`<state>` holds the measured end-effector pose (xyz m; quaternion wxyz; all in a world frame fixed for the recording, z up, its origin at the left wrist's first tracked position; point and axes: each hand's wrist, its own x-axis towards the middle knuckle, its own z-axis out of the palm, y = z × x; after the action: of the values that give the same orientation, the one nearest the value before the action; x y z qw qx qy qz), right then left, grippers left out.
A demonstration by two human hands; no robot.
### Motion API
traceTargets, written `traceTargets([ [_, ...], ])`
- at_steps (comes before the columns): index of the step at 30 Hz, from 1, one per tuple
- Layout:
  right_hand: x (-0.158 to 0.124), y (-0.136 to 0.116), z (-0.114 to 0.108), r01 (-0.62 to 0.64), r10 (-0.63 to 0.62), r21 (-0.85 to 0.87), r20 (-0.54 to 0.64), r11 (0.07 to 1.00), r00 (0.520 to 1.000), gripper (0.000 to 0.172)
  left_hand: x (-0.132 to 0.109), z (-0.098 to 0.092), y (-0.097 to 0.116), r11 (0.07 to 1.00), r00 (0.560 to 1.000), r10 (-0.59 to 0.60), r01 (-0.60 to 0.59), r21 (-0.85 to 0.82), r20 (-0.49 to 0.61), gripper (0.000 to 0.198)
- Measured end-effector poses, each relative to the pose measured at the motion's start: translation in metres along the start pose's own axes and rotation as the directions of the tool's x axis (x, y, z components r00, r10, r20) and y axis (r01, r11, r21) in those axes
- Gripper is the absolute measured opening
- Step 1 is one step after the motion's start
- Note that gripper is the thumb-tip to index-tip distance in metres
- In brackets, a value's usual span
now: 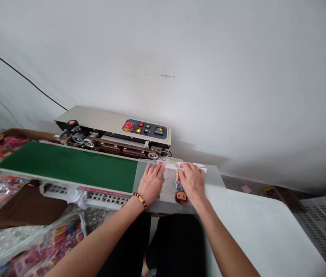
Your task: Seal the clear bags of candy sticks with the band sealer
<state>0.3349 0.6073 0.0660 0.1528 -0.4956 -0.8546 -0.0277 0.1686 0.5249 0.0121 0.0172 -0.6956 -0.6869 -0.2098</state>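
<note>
My left hand [151, 182] lies palm down with its fingers stretched out flat, resting over a clear plastic bag with something pink [161, 163] in it, mostly covered by the fingers. My right hand [192, 181] has bent fingers, with thumb and forefinger on the upper edge of a bagged doll [181, 195]. The doll has brown hair and large eyes, and its head points toward me. Both bags lie on the pale plate at the right end of a green conveyor belt [73, 163]. Their upper edges point at a band sealer [108, 119].
The sealer carries a control panel [145, 129] with a red stop button and lit switches. A cardboard box [33, 206] of pink packs stands left, with a plastic sack [47, 246] of packs below. A white table [255, 227] and a white crate [324, 215] are at right.
</note>
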Motion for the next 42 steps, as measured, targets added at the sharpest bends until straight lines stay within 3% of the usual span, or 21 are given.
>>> traceTargets([
  [3,-0.031,0.029,0.004,0.060,-0.061,-0.016,-0.056,0.998,0.997,0.032,0.000,-0.001,-0.006,0.999,1.000,-0.027,0.027,0.017,0.014,0.048],
  [6,-0.049,0.041,0.011,0.153,-0.154,-0.059,-0.001,0.986,0.988,0.037,-0.003,-0.004,-0.019,0.999,0.999,-0.035,0.034,0.035,0.027,0.048],
  [10,-0.045,0.028,0.015,0.206,-0.199,-0.053,0.113,0.977,0.974,0.036,-0.015,-0.019,-0.054,0.993,0.997,-0.077,0.073,0.095,0.032,0.045],
  [13,-0.035,0.011,0.016,0.235,-0.234,0.007,0.128,0.972,0.964,0.036,-0.023,-0.033,-0.071,0.975,0.990,-0.133,0.138,0.173,-0.044,0.041],
  [15,-0.031,0.002,0.017,0.241,-0.244,0.037,0.120,0.970,0.962,0.036,-0.025,-0.038,-0.065,0.975,0.989,-0.110,0.127,0.185,-0.098,0.038],
  [20,-0.027,-0.003,0.017,0.232,-0.239,0.072,0.121,0.970,0.963,0.035,-0.017,-0.013,-0.002,0.978,0.978,0.207,-0.207,-0.004,-0.034,0.040],
  [23,-0.017,0.000,0.011,0.182,-0.195,0.106,0.132,0.978,0.972,0.034,-0.011,0.005,0.023,0.976,0.976,0.216,-0.216,-0.030,-0.016,0.048],
  [27,0.013,-0.004,0.010,0.096,-0.128,0.155,0.210,0.983,0.969,0.033,-0.010,0.011,0.025,0.978,0.978,0.208,-0.207,-0.026,0.015,0.051],
  [32,0.042,-0.020,0.016,0.106,-0.129,0.095,0.286,0.990,0.949,0.034,-0.010,0.009,0.020,0.980,0.979,0.199,-0.198,-0.014,0.045,0.048],
  [35,0.048,-0.025,0.014,0.077,-0.099,0.074,0.353,0.994,0.930,0.035,-0.011,0.010,0.021,0.978,0.978,0.207,-0.206,-0.020,0.038,0.049],
  [39,0.047,-0.021,0.012,0.125,-0.153,0.105,0.325,0.986,0.933,0.033,-0.012,0.009,0.021,0.977,0.976,0.213,-0.212,-0.024,0.045,0.048],
  [42,0.044,-0.013,0.013,0.081,-0.135,0.182,0.311,0.980,0.941,0.033,-0.010,0.008,0.020,0.978,0.976,0.208,-0.208,-0.017,0.058,0.049],
])
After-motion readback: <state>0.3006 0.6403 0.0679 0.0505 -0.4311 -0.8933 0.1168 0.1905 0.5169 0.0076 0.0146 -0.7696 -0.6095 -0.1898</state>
